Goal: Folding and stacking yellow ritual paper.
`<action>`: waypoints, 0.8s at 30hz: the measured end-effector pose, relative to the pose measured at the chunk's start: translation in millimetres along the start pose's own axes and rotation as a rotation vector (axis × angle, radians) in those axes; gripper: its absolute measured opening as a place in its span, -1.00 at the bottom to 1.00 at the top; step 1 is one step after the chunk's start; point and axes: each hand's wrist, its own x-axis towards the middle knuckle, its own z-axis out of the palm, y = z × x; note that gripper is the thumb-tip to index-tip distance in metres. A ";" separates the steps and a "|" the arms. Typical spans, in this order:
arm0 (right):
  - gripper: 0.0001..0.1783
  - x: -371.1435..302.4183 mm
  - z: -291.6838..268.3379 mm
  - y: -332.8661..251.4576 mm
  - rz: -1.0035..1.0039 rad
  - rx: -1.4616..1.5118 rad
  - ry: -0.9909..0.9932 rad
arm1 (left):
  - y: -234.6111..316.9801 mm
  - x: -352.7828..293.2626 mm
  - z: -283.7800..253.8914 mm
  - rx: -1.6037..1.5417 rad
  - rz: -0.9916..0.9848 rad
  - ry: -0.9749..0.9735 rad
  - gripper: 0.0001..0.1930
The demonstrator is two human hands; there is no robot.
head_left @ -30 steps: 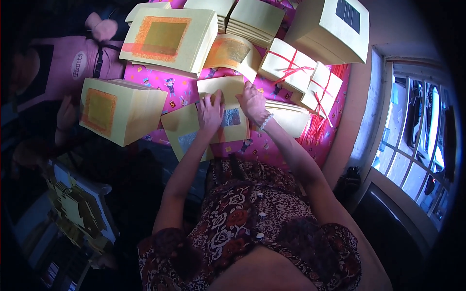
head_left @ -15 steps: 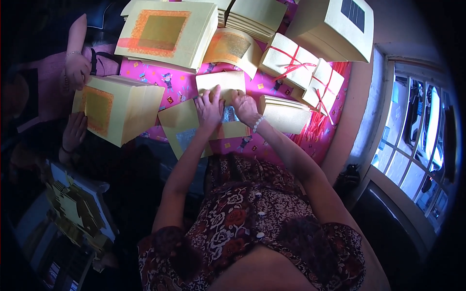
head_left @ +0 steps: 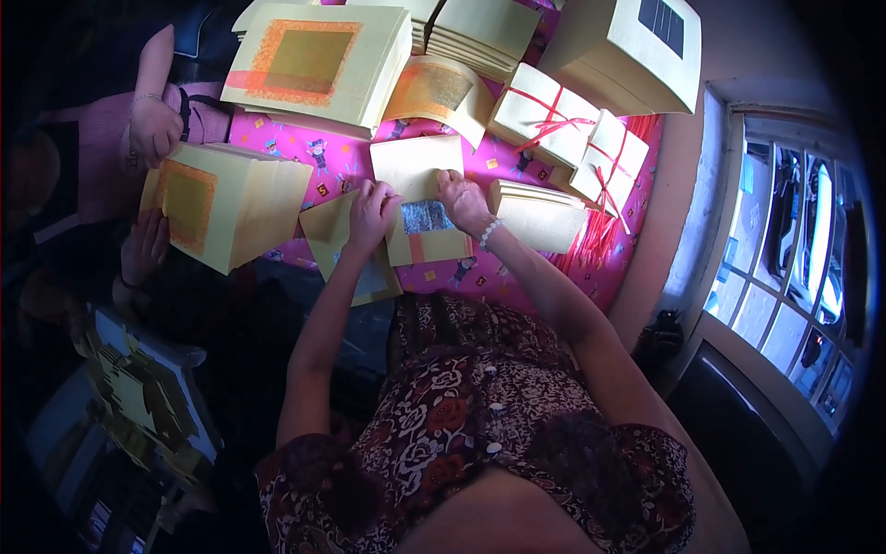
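Observation:
A yellow paper sheet with a silver foil patch (head_left: 426, 218) lies before me, its upper part a pale folded panel (head_left: 415, 159). My left hand (head_left: 371, 214) is closed, fingertips pinched at the sheet's left edge by the crease. At the right end of that crease, my right hand (head_left: 464, 199) has its fingers curled down on the paper. Partly under my left forearm is another yellow sheet (head_left: 377, 284). To the right of my right hand sits a stack of folded yellow papers (head_left: 540, 220).
Bundles tied with red ribbon (head_left: 544, 118) lie beyond, near loose red strings (head_left: 600, 242). Large yellow paper stacks (head_left: 388, 78) line the far side of the pink patterned table cover (head_left: 323, 162). At left, another person's hands (head_left: 148, 242) touch a paper stack (head_left: 263, 203).
My left hand has moved left and slightly down, from the middle of the folded panel to the sheet's left edge, uncovering the foil patch. My right hand stays nearly in place.

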 end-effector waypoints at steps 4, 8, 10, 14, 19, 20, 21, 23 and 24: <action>-0.74 -2.9 -6.0 -1.3 0.017 0.042 -0.007 | -2.9 -3.6 -3.0 -0.092 -0.031 -0.032 -0.86; -0.77 -5.6 -11.8 -12.7 -0.002 0.005 -0.093 | -12.2 -11.1 0.7 -0.202 -0.043 0.027 -0.93; -0.77 -4.1 -14.1 -7.6 0.033 0.012 -0.105 | -4.4 -5.5 -0.4 -0.230 -0.083 -0.014 -0.94; -0.76 -2.7 -4.2 3.0 -0.061 0.028 -0.034 | -20.5 -3.9 -2.6 -0.470 -0.222 -0.103 -0.94; -0.72 -4.6 -2.8 2.6 -0.106 0.006 0.027 | -25.5 -4.2 -5.1 -0.513 -0.341 -0.176 -0.93; -0.72 -4.6 -4.0 -0.3 -0.110 0.004 0.031 | -24.6 -4.9 -4.5 -0.485 -0.312 -0.148 -0.92; -0.72 -4.6 -7.6 -0.6 -0.098 -0.097 -0.021 | -20.1 -4.1 -1.2 -0.488 -0.301 -0.157 -0.92; -0.70 -6.8 -11.6 -3.6 -0.074 -0.198 -0.065 | -7.3 -11.9 6.1 -0.202 -0.202 0.059 -0.91; -0.70 -7.6 -9.1 -5.7 -0.118 -0.257 -0.020 | -4.1 -17.1 11.3 -0.202 -0.187 0.053 -0.91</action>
